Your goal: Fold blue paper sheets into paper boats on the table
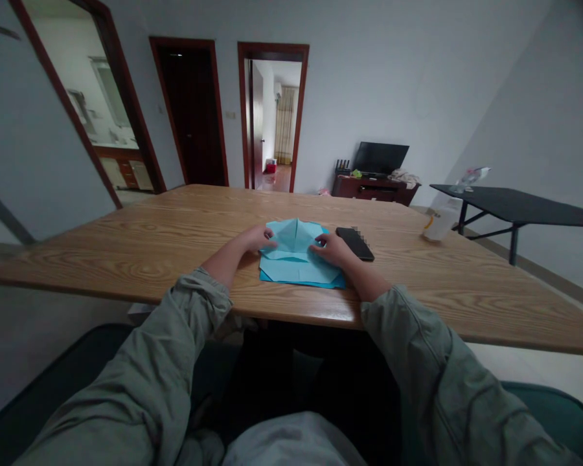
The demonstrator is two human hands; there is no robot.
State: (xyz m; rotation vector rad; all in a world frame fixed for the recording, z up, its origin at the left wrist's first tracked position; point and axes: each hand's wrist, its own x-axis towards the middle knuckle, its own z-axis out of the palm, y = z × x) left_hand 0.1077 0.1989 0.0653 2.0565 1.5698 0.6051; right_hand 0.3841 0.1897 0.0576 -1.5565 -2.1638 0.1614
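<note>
A light blue sheet of folded paper [296, 252] lies before me near the table's front edge, its far part raised with a crease down the middle. Under it, a darker blue sheet [301, 283] shows along the near edge. My left hand [258, 239] grips the folded paper at its left side, fingers curled over the edge. On the opposite side my right hand [331, 248] pinches the same paper between thumb and fingers. Just beyond the right hand lies a black phone [354, 244], flat on the wood.
The wooden table [184, 226] spreads wide around the paper. A white translucent bag or container [441, 220] stands at its right side. Farther back are a black folding table [529, 204] and a television [381, 158] on a dark cabinet [374, 189].
</note>
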